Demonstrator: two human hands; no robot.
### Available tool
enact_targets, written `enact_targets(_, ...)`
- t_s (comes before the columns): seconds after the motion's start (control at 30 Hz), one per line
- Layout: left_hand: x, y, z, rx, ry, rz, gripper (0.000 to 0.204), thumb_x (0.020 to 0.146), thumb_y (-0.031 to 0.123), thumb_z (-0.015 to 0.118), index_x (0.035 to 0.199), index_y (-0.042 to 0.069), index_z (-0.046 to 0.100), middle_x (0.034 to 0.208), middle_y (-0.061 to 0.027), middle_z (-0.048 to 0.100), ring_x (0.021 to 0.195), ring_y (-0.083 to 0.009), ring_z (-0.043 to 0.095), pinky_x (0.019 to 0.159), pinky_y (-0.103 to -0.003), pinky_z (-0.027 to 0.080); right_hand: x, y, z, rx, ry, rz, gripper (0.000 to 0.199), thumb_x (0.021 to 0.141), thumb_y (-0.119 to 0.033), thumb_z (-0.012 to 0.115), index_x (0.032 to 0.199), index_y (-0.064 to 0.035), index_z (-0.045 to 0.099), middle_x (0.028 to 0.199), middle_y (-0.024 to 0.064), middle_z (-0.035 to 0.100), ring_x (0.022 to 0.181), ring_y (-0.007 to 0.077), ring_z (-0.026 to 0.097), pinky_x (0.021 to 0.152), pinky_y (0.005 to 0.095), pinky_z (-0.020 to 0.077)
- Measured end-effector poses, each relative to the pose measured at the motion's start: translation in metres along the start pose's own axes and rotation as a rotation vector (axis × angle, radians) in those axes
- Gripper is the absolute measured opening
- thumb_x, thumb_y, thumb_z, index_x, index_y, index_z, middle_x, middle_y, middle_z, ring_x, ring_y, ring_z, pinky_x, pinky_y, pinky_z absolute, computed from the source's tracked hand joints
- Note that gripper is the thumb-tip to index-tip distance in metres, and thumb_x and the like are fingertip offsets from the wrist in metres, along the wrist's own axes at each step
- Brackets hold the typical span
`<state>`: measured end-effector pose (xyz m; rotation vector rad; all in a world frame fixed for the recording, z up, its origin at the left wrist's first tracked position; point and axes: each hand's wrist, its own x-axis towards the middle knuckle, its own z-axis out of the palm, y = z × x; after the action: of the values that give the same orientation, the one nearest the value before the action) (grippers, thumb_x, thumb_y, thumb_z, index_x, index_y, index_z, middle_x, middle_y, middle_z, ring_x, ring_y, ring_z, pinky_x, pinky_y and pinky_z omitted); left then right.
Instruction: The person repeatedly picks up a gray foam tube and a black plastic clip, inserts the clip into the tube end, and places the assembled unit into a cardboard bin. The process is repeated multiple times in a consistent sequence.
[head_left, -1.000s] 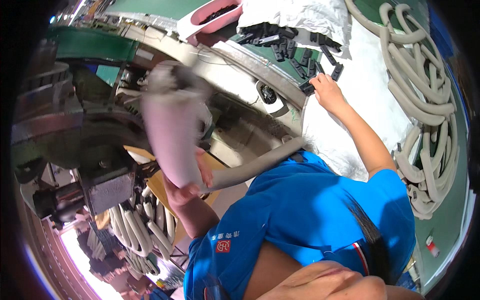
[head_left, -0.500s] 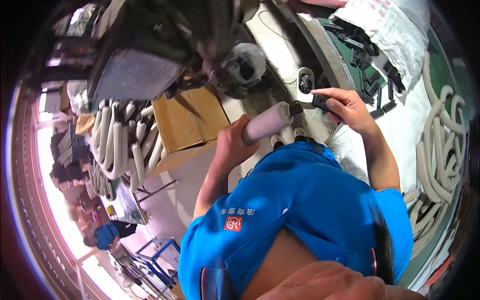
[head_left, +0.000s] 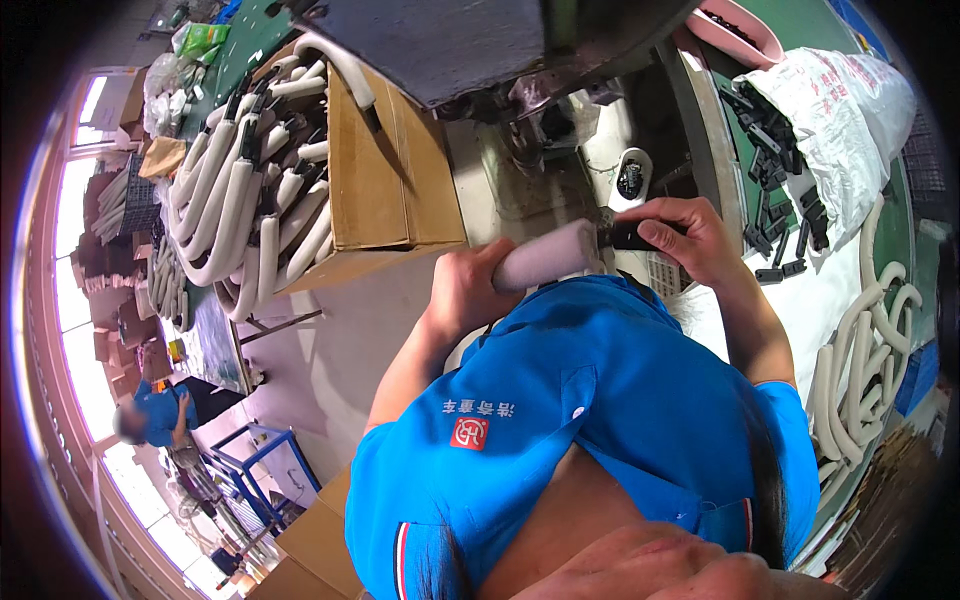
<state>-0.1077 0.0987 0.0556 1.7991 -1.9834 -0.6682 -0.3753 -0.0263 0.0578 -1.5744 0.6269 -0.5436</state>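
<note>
My left hand is wrapped round a pale grey foam-covered tube, which lies across the front of my body and points to the right. In my right hand is a black plastic piece, gripped between thumb and fingers. Its left end meets the dark end of the tube; whether the two are joined I cannot tell. Just beyond my right hand stands a white oval dish with small dark parts in it.
A dark machine overhangs ahead. On the left, a cardboard box stands by a heap of foam tubes. To the right are loose black pieces, a white sack, a pink tub and more tubes. Another person stands far left.
The black piece has moved from beside the white dish to the tube's end. My right hand has come nearer my left. The whole view has shifted, showing more of the machine and box.
</note>
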Motion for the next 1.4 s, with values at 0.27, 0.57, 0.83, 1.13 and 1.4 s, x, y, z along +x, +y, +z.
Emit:
enact_targets(0.27,-0.014,-0.027,0.008,-0.017,-0.031,-0.156,0.033,0.062,0.022,0.07,0.093,0.013,0.059,0.077,-0.0145,0.064,0.076,-0.0353,0.062,0.066,-0.043,0.051,0.04,0.023,0.033,-0.106,0.034,0.107,0.036,0.096,-0.031,0.048,0.08,-0.0018,0.064,0.072,0.0047,0.059,0.069,0.0096,0.053,0.065,0.0246,0.0415)
enact_targets(0.57,0.037,-0.068,0.012,-0.013,0.28,-0.307,0.045,0.062,0.021,0.069,0.102,0.003,0.06,0.076,-0.0229,0.063,0.074,-0.0375,0.064,0.066,-0.041,0.051,0.166,0.083,0.036,-0.52,0.592,-0.226,0.032,0.094,-0.032,0.048,0.091,-0.0018,0.061,0.083,0.0108,0.059,0.069,0.0218,0.053,0.066,0.0341,0.041)
enact_targets(0.83,0.055,-0.07,-0.012,0.069,0.178,-0.354,0.045,0.064,0.026,0.067,0.104,0.008,0.061,0.082,-0.0198,0.065,0.08,-0.0363,0.063,0.07,-0.042,0.051,0.192,0.091,0.025,-0.633,0.466,-0.119,0.04,0.091,-0.028,0.049,0.121,-0.0012,0.049,0.123,0.0221,0.051,0.114,0.035,0.048,0.094,0.0432,0.0377)
enact_targets(1.13,0.055,-0.074,-0.02,0.204,-0.141,-0.543,0.042,0.064,0.035,0.068,0.099,0.012,0.067,0.091,-0.0145,0.067,0.085,-0.0288,0.065,0.073,-0.041,0.053,0.217,0.148,-0.017,0.066,0.125,0.283,0.042,0.087,-0.021,0.057,0.125,-0.004,0.052,0.117,0.0086,0.058,0.103,0.0187,0.055,0.087,0.0341,0.045)
enact_targets(1.4,0.065,-0.092,-0.016,0.153,-0.023,-0.391,0.023,0.062,0.024,0.064,0.08,0.012,0.072,0.084,-0.0122,0.069,0.081,-0.0287,0.067,0.071,-0.039,0.054,0.266,0.33,-0.049,-0.351,0.2,-0.163,0.052,0.083,-0.032,0.06,0.127,-0.008,0.047,0.128,0.0118,0.051,0.119,0.0297,0.047,0.101,0.0427,0.0361)
